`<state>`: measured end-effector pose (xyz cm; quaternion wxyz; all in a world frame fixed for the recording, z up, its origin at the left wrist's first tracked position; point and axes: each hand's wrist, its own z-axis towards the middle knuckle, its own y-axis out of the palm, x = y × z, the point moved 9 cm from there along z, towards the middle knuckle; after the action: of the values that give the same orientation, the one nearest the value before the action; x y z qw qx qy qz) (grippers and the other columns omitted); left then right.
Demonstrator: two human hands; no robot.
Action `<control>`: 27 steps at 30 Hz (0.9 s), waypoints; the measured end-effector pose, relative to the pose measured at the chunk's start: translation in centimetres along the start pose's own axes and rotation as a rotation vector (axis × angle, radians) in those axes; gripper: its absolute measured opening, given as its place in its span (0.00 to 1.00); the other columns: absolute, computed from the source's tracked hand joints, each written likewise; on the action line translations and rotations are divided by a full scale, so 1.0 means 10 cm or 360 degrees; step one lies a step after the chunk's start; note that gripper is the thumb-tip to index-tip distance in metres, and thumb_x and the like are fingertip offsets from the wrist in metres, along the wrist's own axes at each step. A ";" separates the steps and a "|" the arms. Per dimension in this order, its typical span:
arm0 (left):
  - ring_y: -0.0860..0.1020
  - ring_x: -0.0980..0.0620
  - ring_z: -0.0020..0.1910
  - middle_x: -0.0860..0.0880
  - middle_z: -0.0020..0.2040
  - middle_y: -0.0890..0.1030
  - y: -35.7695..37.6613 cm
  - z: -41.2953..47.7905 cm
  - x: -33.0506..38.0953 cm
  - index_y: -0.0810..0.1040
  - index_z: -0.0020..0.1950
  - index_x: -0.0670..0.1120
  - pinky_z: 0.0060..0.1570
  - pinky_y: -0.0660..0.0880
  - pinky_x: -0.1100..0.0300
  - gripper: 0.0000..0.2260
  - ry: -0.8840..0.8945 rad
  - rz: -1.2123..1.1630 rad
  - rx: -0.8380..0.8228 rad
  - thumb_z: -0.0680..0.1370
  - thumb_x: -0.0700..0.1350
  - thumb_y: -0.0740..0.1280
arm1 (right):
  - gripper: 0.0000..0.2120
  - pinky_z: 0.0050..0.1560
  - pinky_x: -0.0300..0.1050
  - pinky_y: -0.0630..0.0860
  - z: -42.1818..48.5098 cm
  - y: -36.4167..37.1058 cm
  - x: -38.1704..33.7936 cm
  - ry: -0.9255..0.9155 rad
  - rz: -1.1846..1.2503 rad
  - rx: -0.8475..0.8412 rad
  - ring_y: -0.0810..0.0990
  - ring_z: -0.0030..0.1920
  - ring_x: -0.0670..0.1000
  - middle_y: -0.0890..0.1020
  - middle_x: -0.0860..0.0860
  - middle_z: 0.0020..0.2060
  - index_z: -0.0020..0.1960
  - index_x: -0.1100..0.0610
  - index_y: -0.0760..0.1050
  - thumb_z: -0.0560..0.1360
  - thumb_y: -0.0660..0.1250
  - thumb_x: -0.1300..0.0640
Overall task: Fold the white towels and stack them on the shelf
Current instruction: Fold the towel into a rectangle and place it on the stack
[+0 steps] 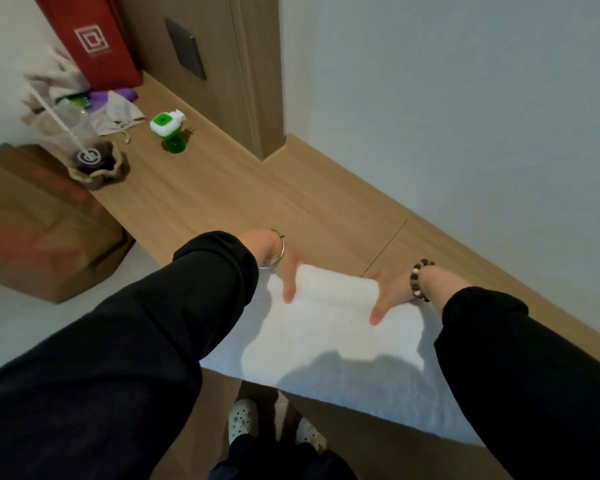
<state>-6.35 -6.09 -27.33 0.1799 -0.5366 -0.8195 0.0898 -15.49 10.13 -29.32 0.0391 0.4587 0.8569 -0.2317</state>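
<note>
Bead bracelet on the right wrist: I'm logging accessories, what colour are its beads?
Bead bracelet: dark brown with a few white beads; head view.

Left hand (286,268), right hand (390,291): fingers hidden behind far fold of towel (326,327). Towel sides covered by left sleeve (118,341), right sleeve (520,375). Box (42,233) left of towel blurred, cut off by frame edge.

A plain pale grey-white wall (465,98) runs behind the long light-wood bench (222,192). A wood-veneer upright panel (229,98) carries a dark rectangular plate (186,48), possibly a switch. Pale floor (18,334) lies below left, under soft, even light.
</note>
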 end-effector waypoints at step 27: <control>0.78 0.57 0.30 0.53 0.32 0.79 1.20 -3.67 -4.08 0.74 0.38 0.52 0.26 0.74 0.63 0.15 -0.0803 -0.0313 0.1380 0.55 0.51 0.73 | 0.23 0.38 0.39 0.70 -0.50 -0.37 -5.89 -0.1011 -0.1173 0.0880 0.76 0.38 0.48 0.76 0.45 0.37 0.44 0.48 0.72 0.57 0.79 0.43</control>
<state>32.89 -40.11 -5.77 0.1901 -0.2946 -0.7715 0.5309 16.20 -34.68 -7.10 0.0901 0.0296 0.8140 -0.5730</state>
